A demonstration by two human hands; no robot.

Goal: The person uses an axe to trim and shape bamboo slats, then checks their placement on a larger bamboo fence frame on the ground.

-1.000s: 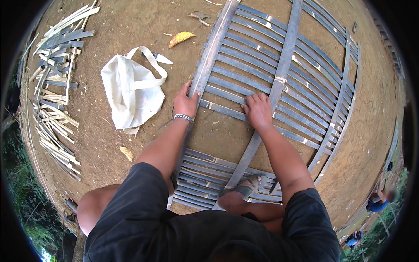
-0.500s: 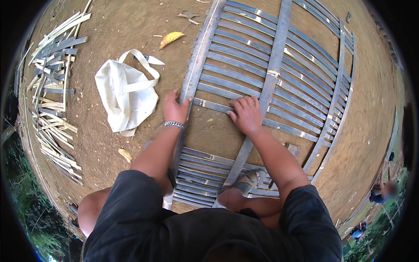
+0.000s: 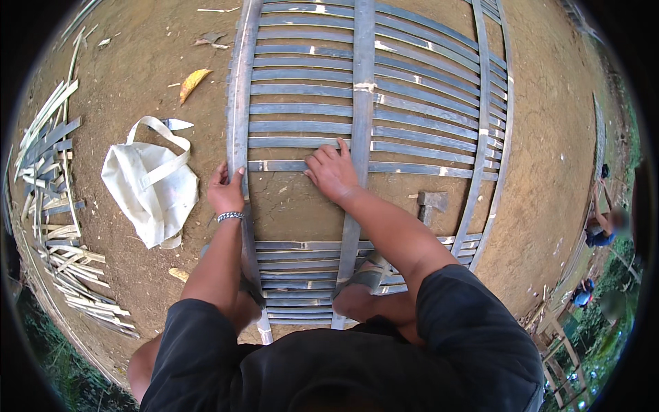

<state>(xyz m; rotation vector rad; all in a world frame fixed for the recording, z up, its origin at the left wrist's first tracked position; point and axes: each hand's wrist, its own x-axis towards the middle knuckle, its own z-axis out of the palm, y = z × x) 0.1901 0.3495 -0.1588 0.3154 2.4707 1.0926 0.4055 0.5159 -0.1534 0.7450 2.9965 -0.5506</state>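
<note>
A bamboo frame (image 3: 362,62) of long rails and dark cross slats lies on the ground before me. My left hand (image 3: 226,192), a chain bracelet at its wrist, is closed at the left rail (image 3: 237,117), thumb on top and fingers curled at its outer edge. My right hand (image 3: 333,172) grips the lowest slat (image 3: 278,166) of the upper group beside the middle rail, its thumb below the slat and its index finger reaching up. Between this slat and the lower group of slats (image 3: 295,255) there is a wide gap showing soil.
A white cloth bag (image 3: 154,185) lies left of the frame, a knife blade (image 3: 178,124) by its handle. Bamboo strips (image 3: 58,226) are heaped farther left. A tool with a blocky metal head (image 3: 432,200) rests between rails at right. Another person (image 3: 604,226) is at the far right.
My view has swung, so the frame and bag sit farther left in it. My right hand stays by the middle rail, its index finger now stretched up. The blocky tool shows more fully.
</note>
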